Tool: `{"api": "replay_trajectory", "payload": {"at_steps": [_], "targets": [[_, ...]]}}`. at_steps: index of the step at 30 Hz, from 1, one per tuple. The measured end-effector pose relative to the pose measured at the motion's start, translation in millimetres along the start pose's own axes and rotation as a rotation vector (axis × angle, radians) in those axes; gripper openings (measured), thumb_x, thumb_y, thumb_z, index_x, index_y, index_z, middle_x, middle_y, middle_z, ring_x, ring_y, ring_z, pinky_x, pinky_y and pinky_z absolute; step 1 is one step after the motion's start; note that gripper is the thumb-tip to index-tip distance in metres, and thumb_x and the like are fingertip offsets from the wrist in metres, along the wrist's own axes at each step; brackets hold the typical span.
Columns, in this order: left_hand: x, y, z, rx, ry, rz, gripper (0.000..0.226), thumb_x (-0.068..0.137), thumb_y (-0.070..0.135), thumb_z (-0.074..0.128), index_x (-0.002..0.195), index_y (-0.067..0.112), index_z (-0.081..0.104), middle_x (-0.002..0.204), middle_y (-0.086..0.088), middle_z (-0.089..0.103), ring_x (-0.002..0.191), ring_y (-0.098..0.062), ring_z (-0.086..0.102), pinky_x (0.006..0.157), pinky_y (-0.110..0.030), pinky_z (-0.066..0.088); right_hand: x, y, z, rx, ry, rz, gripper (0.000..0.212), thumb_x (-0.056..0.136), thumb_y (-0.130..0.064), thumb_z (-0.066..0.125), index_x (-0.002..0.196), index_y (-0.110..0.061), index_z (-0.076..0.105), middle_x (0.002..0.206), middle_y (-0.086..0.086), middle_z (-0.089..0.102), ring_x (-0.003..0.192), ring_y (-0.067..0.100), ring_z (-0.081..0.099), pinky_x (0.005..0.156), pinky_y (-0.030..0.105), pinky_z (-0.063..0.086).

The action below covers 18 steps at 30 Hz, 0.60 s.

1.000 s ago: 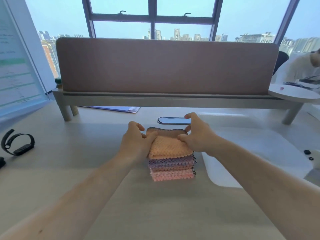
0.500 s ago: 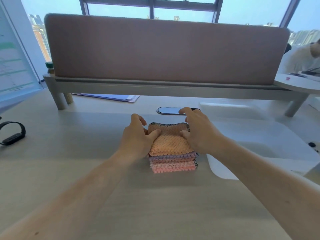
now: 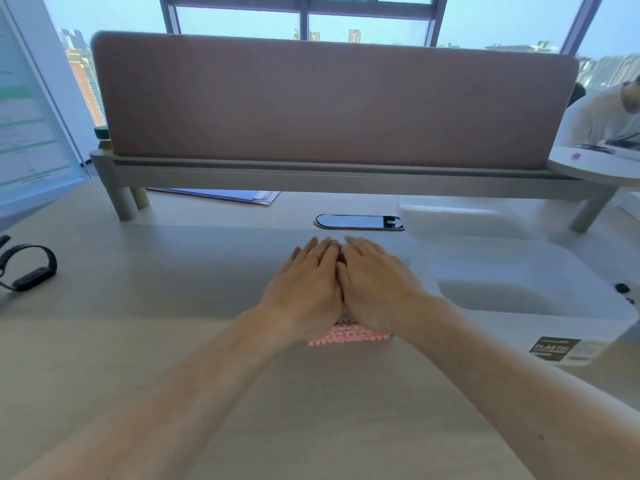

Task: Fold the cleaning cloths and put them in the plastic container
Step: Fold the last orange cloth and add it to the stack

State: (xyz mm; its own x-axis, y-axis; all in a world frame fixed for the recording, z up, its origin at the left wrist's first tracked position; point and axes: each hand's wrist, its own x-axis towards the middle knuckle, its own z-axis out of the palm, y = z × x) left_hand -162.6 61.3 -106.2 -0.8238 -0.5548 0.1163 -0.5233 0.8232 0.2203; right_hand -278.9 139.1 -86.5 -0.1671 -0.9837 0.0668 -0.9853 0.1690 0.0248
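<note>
A stack of folded cleaning cloths (image 3: 349, 336) lies on the desk in front of me, almost wholly hidden by my hands; only the pink edge of the bottom cloth shows. My left hand (image 3: 304, 285) and my right hand (image 3: 377, 282) lie flat side by side on top of the stack, palms down, fingers stretched forward, gripping nothing. A translucent white plastic container (image 3: 450, 223) stands just right of my hands at the back. Its flat lid (image 3: 502, 265), with a dark label at its near corner, lies in front of it.
A brown divider panel (image 3: 329, 98) on a raised shelf closes the back of the desk. A black oval cable port (image 3: 358, 222) sits just beyond my fingertips. A black wristband (image 3: 31, 271) lies far left, papers (image 3: 221, 195) under the shelf, a person (image 3: 606, 112) far right.
My hands have gone from holding the sides of the top orange cloth to lying flat on the stack, covering it. The view has tilted up slightly.
</note>
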Motion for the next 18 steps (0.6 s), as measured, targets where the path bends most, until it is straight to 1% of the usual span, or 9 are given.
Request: {"api": "replay_trajectory", "payload": {"at_steps": [2, 4, 6, 7, 10, 12, 15, 17, 18], "targets": [[1, -5, 11, 0.113, -0.147, -0.018, 0.067, 0.108, 0.039, 0.025, 0.163, 0.009, -0.001, 0.173, -0.007, -0.002, 0.159, -0.023, -0.007, 0.129, -0.043, 0.001, -1, 3, 25, 0.035, -0.082, 0.038, 0.066, 0.100, -0.043, 0.018, 0.156, -0.012, 0.031, 0.167, 0.010, 0.025, 0.156, 0.030, 0.013, 0.125, 0.048, 0.017], [-2, -6, 19, 0.112, -0.157, -0.038, 0.068, 0.109, 0.042, 0.020, 0.163, 0.009, -0.003, 0.172, -0.008, -0.007, 0.158, -0.022, -0.012, 0.129, -0.044, 0.001, 2, 11, 52, 0.123, -0.047, 0.101, 0.090, 0.086, -0.052, -0.016, 0.161, -0.015, 0.018, 0.171, 0.008, 0.009, 0.158, 0.026, 0.000, 0.126, 0.048, 0.012], [-4, -3, 24, 0.048, -0.122, -0.073, 0.064, 0.109, 0.040, 0.015, 0.163, 0.011, -0.003, 0.172, -0.006, -0.008, 0.158, -0.019, -0.014, 0.129, -0.042, -0.001, 1, 14, 67, 0.210, 0.007, 0.154, 0.104, 0.078, -0.056, -0.036, 0.163, -0.017, 0.012, 0.172, 0.003, 0.002, 0.158, 0.020, -0.007, 0.127, 0.045, 0.009], [-5, -2, 26, 0.016, -0.105, -0.093, 0.063, 0.109, 0.039, 0.013, 0.163, 0.011, -0.003, 0.173, -0.005, -0.008, 0.158, -0.017, -0.015, 0.129, -0.040, -0.001, 0, 13, 68, 0.229, 0.010, 0.149, 0.104, 0.079, -0.054, -0.037, 0.163, -0.016, 0.012, 0.172, 0.003, 0.002, 0.158, 0.019, -0.007, 0.127, 0.044, 0.008], [-5, -1, 32, -0.048, -0.061, -0.124, 0.061, 0.108, 0.037, 0.011, 0.163, 0.013, -0.002, 0.173, -0.002, -0.006, 0.157, -0.014, -0.014, 0.129, -0.039, -0.002, -7, 6, 52, 0.186, -0.016, 0.073, 0.097, 0.079, -0.039, -0.019, 0.159, -0.005, 0.025, 0.171, 0.011, 0.009, 0.159, 0.025, -0.001, 0.128, 0.043, 0.004], [-5, 0, 34, -0.065, -0.047, -0.128, 0.061, 0.108, 0.037, 0.013, 0.163, 0.014, -0.001, 0.173, -0.001, -0.005, 0.157, -0.013, -0.014, 0.129, -0.038, -0.002, -8, 7, 51, 0.190, -0.022, 0.074, 0.097, 0.078, -0.039, -0.015, 0.157, -0.004, 0.030, 0.170, 0.013, 0.013, 0.159, 0.024, 0.001, 0.128, 0.041, 0.003], [-4, -5, 39, -0.111, -0.058, -0.132, 0.062, 0.107, 0.037, 0.013, 0.163, 0.014, -0.001, 0.173, 0.000, -0.006, 0.157, -0.012, -0.015, 0.129, -0.038, -0.001, -2, 11, 63, 0.280, -0.006, 0.156, 0.093, 0.082, -0.044, -0.012, 0.161, -0.007, 0.020, 0.172, 0.007, 0.007, 0.158, 0.016, -0.003, 0.128, 0.039, 0.005], [-2, -8, 37, -0.162, -0.085, -0.118, 0.065, 0.105, 0.042, 0.012, 0.164, 0.014, 0.002, 0.172, 0.000, -0.009, 0.157, -0.014, -0.018, 0.129, -0.040, -0.001, -4, 7, 55, 0.345, -0.027, 0.191, 0.076, 0.095, -0.041, -0.004, 0.162, -0.010, 0.013, 0.172, 0.004, 0.002, 0.158, 0.014, -0.006, 0.128, 0.037, 0.001], [-1, -10, 34, -0.230, -0.074, -0.109, 0.067, 0.104, 0.044, 0.014, 0.164, 0.015, 0.005, 0.172, 0.001, -0.010, 0.157, -0.015, -0.018, 0.129, -0.039, -0.003, -6, 5, 46, 0.403, -0.046, 0.211, 0.063, 0.104, -0.037, 0.006, 0.162, -0.013, 0.009, 0.172, 0.001, -0.002, 0.158, 0.014, -0.007, 0.128, 0.035, -0.002]]}}
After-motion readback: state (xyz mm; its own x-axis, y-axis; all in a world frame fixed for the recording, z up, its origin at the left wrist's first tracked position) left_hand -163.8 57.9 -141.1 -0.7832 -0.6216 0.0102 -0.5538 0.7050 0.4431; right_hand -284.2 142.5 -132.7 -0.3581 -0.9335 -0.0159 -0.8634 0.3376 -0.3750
